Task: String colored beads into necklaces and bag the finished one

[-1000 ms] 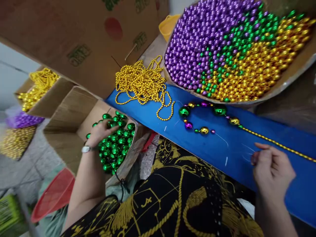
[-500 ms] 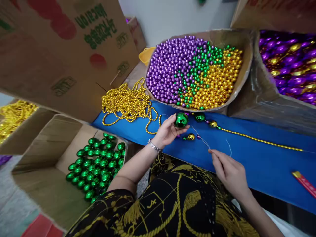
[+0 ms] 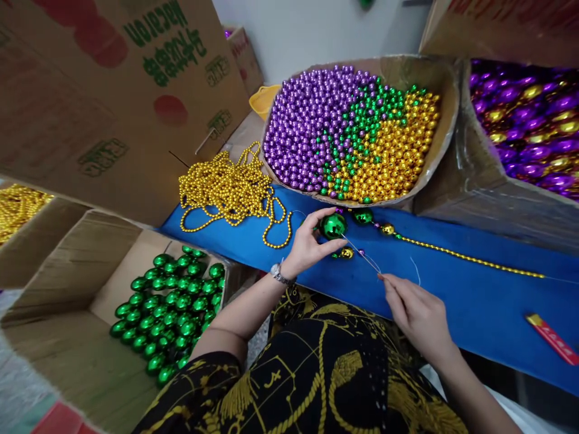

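Observation:
My left hand (image 3: 310, 246) is closed on a large shiny green bead (image 3: 333, 226), gripping it between thumb and fingers. Between its fingertips my right hand (image 3: 420, 314) pinches a thin needle-like wire (image 3: 368, 260) with pale thread. The far tip of the wire meets the near side of the green bead; whether it is inside the hole I cannot tell. Behind the left hand, strung beads lie on the blue table (image 3: 452, 313): another green bead (image 3: 362, 216), a gold bead (image 3: 388, 229) and a string of small gold beads (image 3: 470, 258) running right.
A cardboard bin of loose purple, green and gold beads (image 3: 353, 138) stands behind my hands. Gold bead chains (image 3: 226, 187) are heaped left of it. At lower left a carton (image 3: 58, 337) holds green beads. A red cutter-like item (image 3: 552, 339) lies right.
My left hand has turned, its thumb now nearer me below the green bead. The wire's tip, apart from the bead before, now meets it. The view has shifted slightly.

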Motion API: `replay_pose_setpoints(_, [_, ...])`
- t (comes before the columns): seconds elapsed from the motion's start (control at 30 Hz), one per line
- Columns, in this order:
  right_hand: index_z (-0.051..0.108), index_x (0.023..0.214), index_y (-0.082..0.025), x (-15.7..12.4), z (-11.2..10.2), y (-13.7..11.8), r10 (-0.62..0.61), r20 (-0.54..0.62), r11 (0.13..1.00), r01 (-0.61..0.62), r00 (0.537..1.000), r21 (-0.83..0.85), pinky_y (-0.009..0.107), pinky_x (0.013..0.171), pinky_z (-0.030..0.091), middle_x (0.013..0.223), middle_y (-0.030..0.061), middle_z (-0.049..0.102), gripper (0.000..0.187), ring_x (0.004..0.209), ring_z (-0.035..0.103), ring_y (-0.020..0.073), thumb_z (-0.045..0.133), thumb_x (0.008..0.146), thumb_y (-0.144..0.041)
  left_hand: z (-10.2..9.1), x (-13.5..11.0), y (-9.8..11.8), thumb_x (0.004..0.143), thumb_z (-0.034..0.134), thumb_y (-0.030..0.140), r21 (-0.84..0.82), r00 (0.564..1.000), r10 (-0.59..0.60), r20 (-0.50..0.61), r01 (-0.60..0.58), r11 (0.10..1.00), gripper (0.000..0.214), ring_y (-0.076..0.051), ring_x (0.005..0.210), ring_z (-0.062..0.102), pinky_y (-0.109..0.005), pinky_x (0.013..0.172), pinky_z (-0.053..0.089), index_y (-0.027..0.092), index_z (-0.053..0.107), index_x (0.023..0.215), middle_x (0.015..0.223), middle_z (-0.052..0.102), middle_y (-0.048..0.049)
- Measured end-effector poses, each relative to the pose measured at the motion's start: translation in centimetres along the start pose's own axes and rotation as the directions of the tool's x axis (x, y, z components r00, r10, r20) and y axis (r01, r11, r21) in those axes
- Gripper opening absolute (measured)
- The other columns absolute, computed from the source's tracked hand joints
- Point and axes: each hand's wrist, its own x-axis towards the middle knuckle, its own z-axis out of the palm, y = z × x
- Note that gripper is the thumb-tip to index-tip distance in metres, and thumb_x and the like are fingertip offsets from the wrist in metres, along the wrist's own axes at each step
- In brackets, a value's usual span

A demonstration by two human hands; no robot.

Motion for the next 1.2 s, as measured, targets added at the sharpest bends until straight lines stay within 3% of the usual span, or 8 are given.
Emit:
replay_pose_setpoints(0.3, [0.071,0.106,-0.019,-0.1,-0.3,-0.4,0.037,0.040,0.997,-0.034,0.999,-0.063,0.026,0.069,0.056,0.090,0.0028,0.076,0.022,0.074,0.072,0.0140,0.051,0.095,-0.021,-0.3,-0.3,0.6,0.074,0.079,0.041,0.128,0.999,0.035,0.017,-0.037,0.991,0.063,-0.028,0.118,0.053,-0.046,0.101,0.046,0.029,0.054,0.131,0.132,0.055,-0.0094])
replay_pose_setpoints(0.47, [0.070,0.105,-0.017,0.3,0.0,-1.0,-0.008,0.026,0.985,0.013,1.000,-0.170,0.024,0.065,0.052,0.087,0.0028,0.076,0.020,0.069,0.070,0.0126,0.052,0.095,-0.020,0.7,-1.0,0.6,0.073,0.079,0.043,0.265,0.993,0.115,-0.018,-0.106,0.958,0.067,-0.031,0.125,0.045,-0.052,0.108,0.039,0.028,0.052,0.133,0.128,0.051,-0.0117])
replay_pose_setpoints(0.53, [0.069,0.104,-0.016,0.4,0.5,-1.1,-0.011,0.009,0.981,0.012,1.000,-0.195,0.023,0.065,0.051,0.089,0.0037,0.076,0.020,0.069,0.070,0.0122,0.052,0.096,-0.020,1.4,-1.5,0.3,0.072,0.080,0.042,0.197,0.996,0.088,0.001,-0.087,0.977,0.067,-0.032,0.128,0.042,-0.050,0.105,0.043,0.027,0.053,0.132,0.133,0.045,-0.0130])
replay_pose_setpoints(0.63, [0.068,0.105,-0.015,0.3,1.2,-0.6,0.016,-0.011,0.978,-0.018,1.000,-0.208,0.023,0.067,0.052,0.090,0.0046,0.076,0.020,0.071,0.071,0.0130,0.051,0.096,-0.020,2.4,-2.2,-0.2,0.072,0.081,0.043,-0.117,0.993,-0.004,0.122,0.018,0.993,0.069,-0.031,0.128,0.045,-0.043,0.098,0.050,0.028,0.052,0.133,0.143,0.038,-0.0125])
replay_pose_setpoints(0.77, [0.069,0.107,-0.018,-0.4,1.7,0.4,0.076,0.007,0.982,-0.074,0.997,-0.173,0.024,0.067,0.053,0.090,0.0036,0.076,0.023,0.072,0.071,0.0136,0.049,0.097,-0.022,2.8,-2.3,-0.1,0.085,0.068,0.044,-0.441,0.961,-0.186,0.206,0.261,0.859,0.050,-0.023,0.113,0.058,-0.039,0.094,0.051,0.026,0.053,0.129,0.132,0.055,-0.0109])
replay_pose_setpoints(0.93, [0.070,0.108,-0.018,-0.8,1.7,0.7,0.068,0.007,0.988,-0.066,0.998,-0.141,0.025,0.068,0.055,0.090,0.0042,0.075,0.023,0.073,0.071,0.0142,0.051,0.096,-0.021,2.8,-2.2,0.1,0.078,0.077,0.037,-0.505,0.959,-0.198,0.203,0.276,0.818,0.068,-0.023,0.117,0.058,-0.040,0.095,0.051,0.029,0.043,0.137,0.133,0.056,-0.0109])
replay_pose_setpoints(1.07, [0.069,0.108,-0.020,-0.5,1.9,0.5,0.076,-0.010,0.991,-0.077,0.997,-0.106,0.025,0.071,0.055,0.088,0.0037,0.075,0.022,0.074,0.071,0.0145,0.050,0.096,-0.021,3.0,-2.4,-0.1,0.076,0.079,0.037,-0.500,0.953,-0.203,0.227,0.293,0.815,0.070,-0.025,0.119,0.057,-0.043,0.097,0.050,0.026,0.045,0.135,0.132,0.057,-0.0121])
replay_pose_setpoints(1.2, [0.063,0.109,-0.019,0.1,2.2,0.3,0.210,0.001,0.977,-0.210,0.978,0.020,0.026,0.070,0.056,0.089,0.0047,0.074,0.020,0.076,0.072,0.0164,0.048,0.097,-0.026,3.5,-2.4,-0.2,0.072,0.082,0.033,-0.532,0.946,-0.215,0.243,0.316,0.786,0.066,-0.025,0.119,0.057,-0.042,0.098,0.050,0.024,0.050,0.129,0.130,0.058,-0.0126])
